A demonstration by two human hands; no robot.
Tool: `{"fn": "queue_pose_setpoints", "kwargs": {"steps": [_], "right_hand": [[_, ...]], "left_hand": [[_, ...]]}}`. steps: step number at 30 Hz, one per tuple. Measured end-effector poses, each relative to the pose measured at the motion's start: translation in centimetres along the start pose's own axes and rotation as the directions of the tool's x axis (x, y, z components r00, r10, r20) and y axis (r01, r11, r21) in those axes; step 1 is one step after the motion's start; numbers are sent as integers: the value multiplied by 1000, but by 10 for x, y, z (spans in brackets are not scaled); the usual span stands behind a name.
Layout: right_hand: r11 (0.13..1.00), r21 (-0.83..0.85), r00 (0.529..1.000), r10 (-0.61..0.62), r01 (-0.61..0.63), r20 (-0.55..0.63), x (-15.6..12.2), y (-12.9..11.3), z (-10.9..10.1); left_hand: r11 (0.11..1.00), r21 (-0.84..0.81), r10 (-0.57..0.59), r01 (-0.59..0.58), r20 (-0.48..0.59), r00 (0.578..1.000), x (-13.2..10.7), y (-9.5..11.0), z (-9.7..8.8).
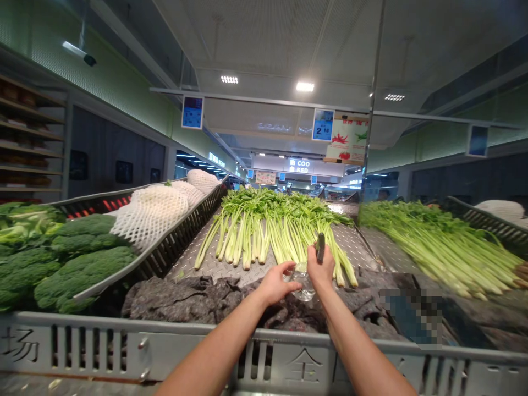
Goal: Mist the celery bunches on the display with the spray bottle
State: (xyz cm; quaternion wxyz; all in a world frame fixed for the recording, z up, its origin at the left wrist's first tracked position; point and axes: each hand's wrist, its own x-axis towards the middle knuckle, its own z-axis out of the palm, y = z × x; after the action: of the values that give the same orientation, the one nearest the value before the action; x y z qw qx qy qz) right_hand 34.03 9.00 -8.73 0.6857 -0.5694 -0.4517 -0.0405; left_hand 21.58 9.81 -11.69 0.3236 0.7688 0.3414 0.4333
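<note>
My right hand [322, 269] is closed round a tool with a black handle [320, 247] whose end sticks up above the fist; the rest of it is hidden. To its left, my left hand [276, 283] is open, thumb and fingers apart. Clear plastic [304, 286] shows between the two hands; I cannot tell whether either one grips it. Just beyond lie bunches of celery [280, 231], pale stalk ends towards me and leaves at the back, on a patterned metal sheet [264, 268].
Crumpled dark cloth [177, 302] lies along the front, behind a grey slatted crate wall [165, 346]. Broccoli [82, 269] and white foam-netted produce [148, 212] fill the left side. A mirror panel [433, 165] stands at the right, reflecting the celery. Price signs [324, 124] hang overhead.
</note>
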Motion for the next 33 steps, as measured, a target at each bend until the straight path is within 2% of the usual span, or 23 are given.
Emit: {"fn": "queue_pose_setpoints", "kwargs": {"steps": [4,7,13,19,23,26,29,33], "right_hand": [[998,-45,999,-44,44,14,12,2,-7],[993,-112,999,-30,32,22,22,10,-9],[984,-171,999,-46,48,17,30,22,-6],[994,-103,994,36,-47,-107,29,23,-10],[999,-40,994,3,-8,-108,22,17,-12],[997,12,996,-73,73,-45,16,10,-12],[984,65,980,-174,169,94,10,6,-10],[978,101,954,-199,180,223,6,5,-7]], "left_hand": [[998,-61,32,-30,43,999,1,0,6],[996,-64,60,-54,88,994,3,-3,13],[998,-51,37,-29,150,988,10,-3,17],[992,-118,64,-47,142,988,9,0,16],[992,-117,60,-48,103,993,6,0,14],[993,-105,53,-46,65,996,4,1,12],[995,-94,28,-26,14,1000,4,5,9],[995,-97,-12,12,3,1000,2,11,6]]}}
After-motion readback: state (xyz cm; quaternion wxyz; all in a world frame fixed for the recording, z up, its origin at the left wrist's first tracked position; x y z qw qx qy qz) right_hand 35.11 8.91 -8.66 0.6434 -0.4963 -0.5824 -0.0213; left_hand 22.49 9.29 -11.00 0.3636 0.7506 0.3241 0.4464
